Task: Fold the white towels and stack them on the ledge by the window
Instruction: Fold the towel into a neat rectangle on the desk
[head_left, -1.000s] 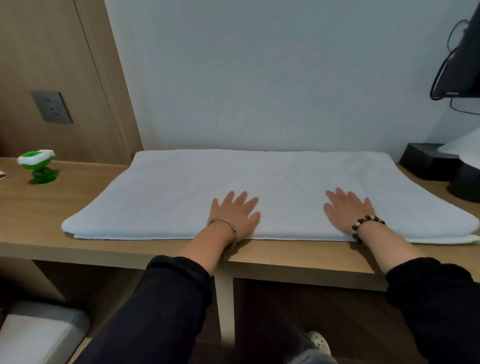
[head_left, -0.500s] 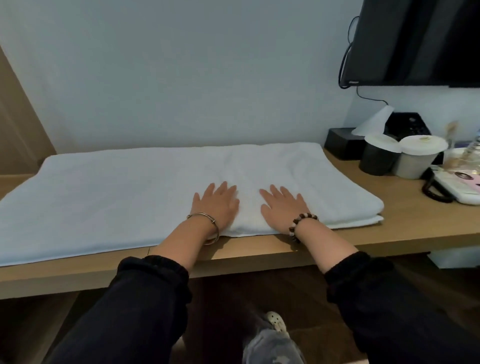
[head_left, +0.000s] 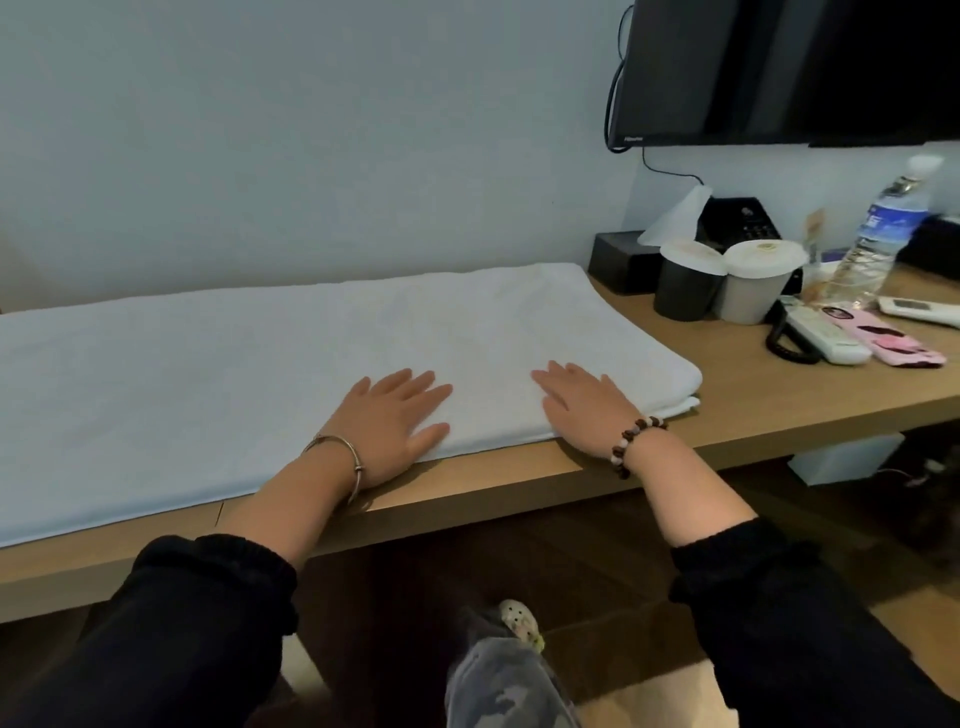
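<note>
A long white towel (head_left: 249, 374), folded lengthwise, lies flat along the wooden desk (head_left: 779, 400) against the wall. Its right end shows doubled layers near the desk's front edge. My left hand (head_left: 389, 426) lies flat with straight fingers on the towel's near edge. My right hand (head_left: 582, 405) presses flat on the towel a little to the right, close to the right end. Neither hand holds anything. The towel's left end runs out of view.
Right of the towel stand a black tissue box (head_left: 623, 260), a black cup (head_left: 685, 286) and a white cup (head_left: 758, 286), a water bottle (head_left: 878, 234), a corded phone (head_left: 815, 338), a pink item (head_left: 883, 343). A dark screen (head_left: 789, 67) hangs above.
My view has swung right along the desk, bringing the towel's right end and the cups into sight. Both hands slid right along the towel, closing together and then spreading a little apart.
</note>
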